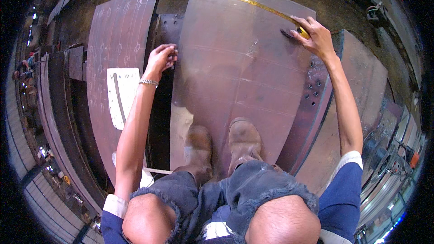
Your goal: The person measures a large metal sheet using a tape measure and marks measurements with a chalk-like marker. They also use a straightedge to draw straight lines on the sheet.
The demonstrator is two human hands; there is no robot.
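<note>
Tape measure (304, 33) sits clamped in the outstretched right hand (318, 39), left hand (161, 58) loosely curled.

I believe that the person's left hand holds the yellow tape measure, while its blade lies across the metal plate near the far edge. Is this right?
Not quite: the head view shows the right hand holding the yellow tape measure, not the left hand. Its blade does lie across the metal plate near the far edge.

Head-worn fisheye view, steeply down from close above the knees (285, 221)
</note>
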